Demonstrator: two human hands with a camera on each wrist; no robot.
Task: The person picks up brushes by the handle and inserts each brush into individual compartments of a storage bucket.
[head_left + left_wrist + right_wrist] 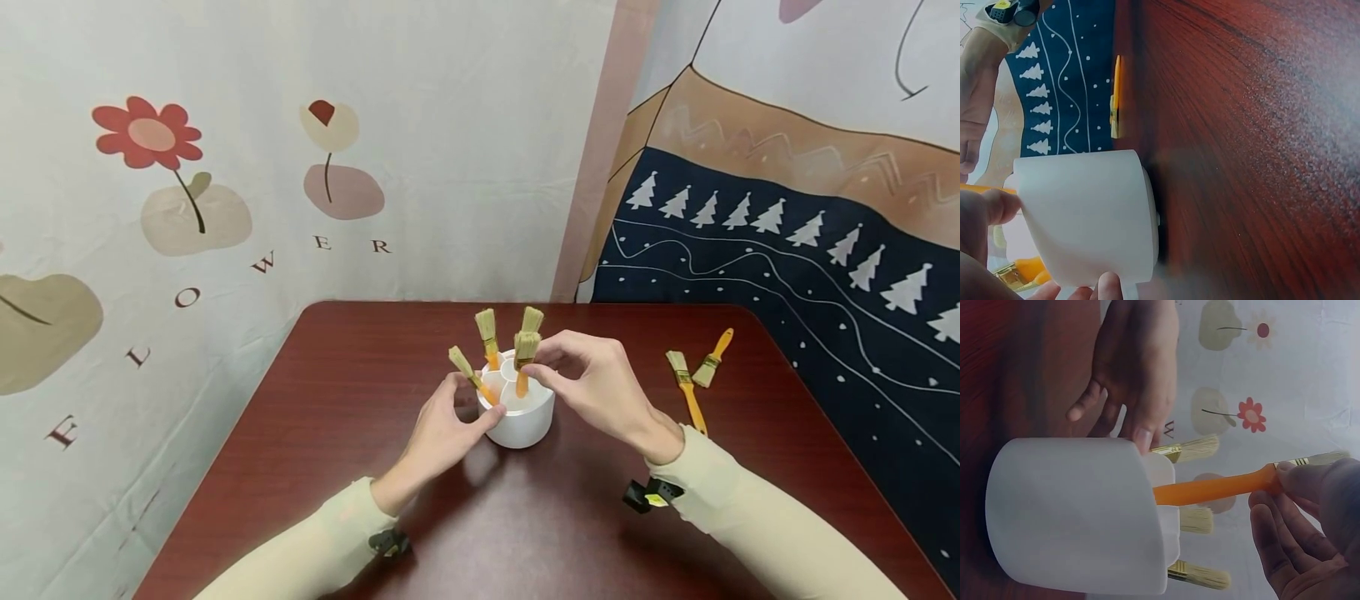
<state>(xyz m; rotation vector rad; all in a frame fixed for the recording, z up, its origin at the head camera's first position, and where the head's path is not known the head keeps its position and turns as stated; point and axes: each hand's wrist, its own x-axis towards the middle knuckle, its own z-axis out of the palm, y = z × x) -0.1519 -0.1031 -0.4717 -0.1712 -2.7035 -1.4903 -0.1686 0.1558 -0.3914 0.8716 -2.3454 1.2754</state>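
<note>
A white round holder (pixel 519 429) with inner dividers stands on the table, and my left hand (pixel 441 423) grips its near left side between thumb and fingers. My right hand (pixel 600 390) pinches a paintbrush just below its bristles. This paintbrush (pixel 1216 488) points bristles up, its orange handle reaching down past the holder's rim. Three more brushes stand in the holder with bristles up: a left brush (pixel 463 363) leaning outward, a back brush (pixel 487 329) and a back right brush (pixel 533 317) partly hidden behind the held one. Their lower handle ends are hidden inside.
To the right on the dark red table (pixel 337 383) lie two orange-handled paintbrushes, a nearer brush (pixel 686 388) and a farther brush (pixel 715 355). Behind the table hang a pale flower-printed cloth (pixel 465 150) and a dark tree-printed cloth (pixel 720 250).
</note>
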